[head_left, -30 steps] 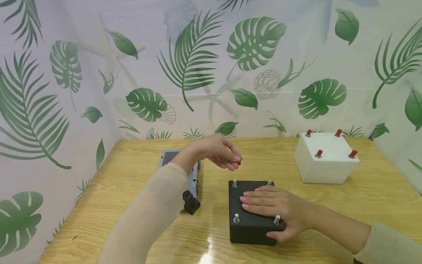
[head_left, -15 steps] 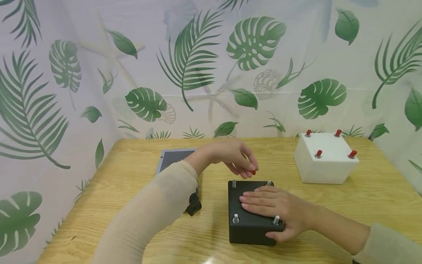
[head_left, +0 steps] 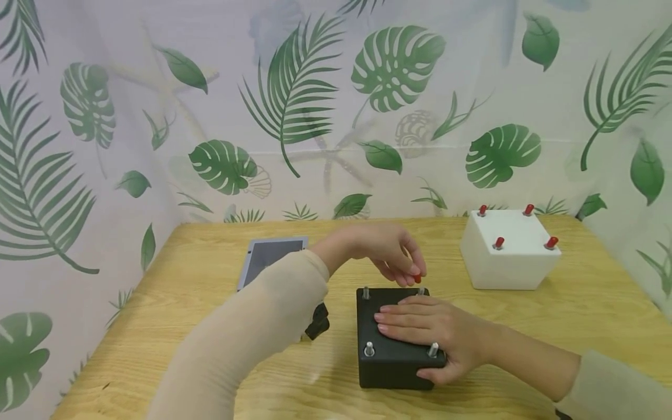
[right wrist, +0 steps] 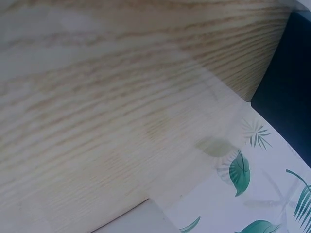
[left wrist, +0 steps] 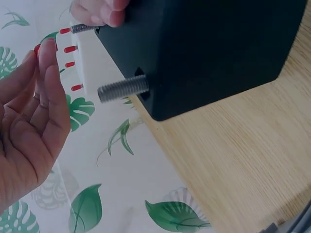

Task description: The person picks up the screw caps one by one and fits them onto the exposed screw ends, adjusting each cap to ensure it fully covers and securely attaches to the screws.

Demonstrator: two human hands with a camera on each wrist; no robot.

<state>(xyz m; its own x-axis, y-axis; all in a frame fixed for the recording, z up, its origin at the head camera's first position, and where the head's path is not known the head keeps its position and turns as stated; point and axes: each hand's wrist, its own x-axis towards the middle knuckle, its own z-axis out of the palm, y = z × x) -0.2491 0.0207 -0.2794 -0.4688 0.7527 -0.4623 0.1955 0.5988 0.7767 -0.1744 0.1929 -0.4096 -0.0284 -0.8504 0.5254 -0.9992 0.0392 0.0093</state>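
Observation:
Between thumb and fingertips my left hand [head_left: 391,252] pinches a small red cap [head_left: 417,278], held just above the far right bolt [head_left: 421,291] of a black box [head_left: 388,338]. In the left wrist view, the left hand [left wrist: 34,111] with the red cap is beside the bare threaded bolts [left wrist: 124,88]. My right hand [head_left: 433,332] lies flat on the box top with straight fingers, its thumb along the front side. Bare metal bolts stand at the box's corners. The right wrist view shows only the box's dark side [right wrist: 286,87], not the hand.
A white box [head_left: 511,256] with red caps [head_left: 499,242] on its bolts stands at the back right. A grey tray-like case [head_left: 273,254] lies at the left, partly behind the left sleeve, with a black plug-like piece [head_left: 317,322] near it. A leaf-printed cloth [head_left: 315,105] surrounds the table.
My left hand has moved right and slightly down with the red cap, from left of the box's far edge to its far right bolt. The right hand keeps its place on the box.

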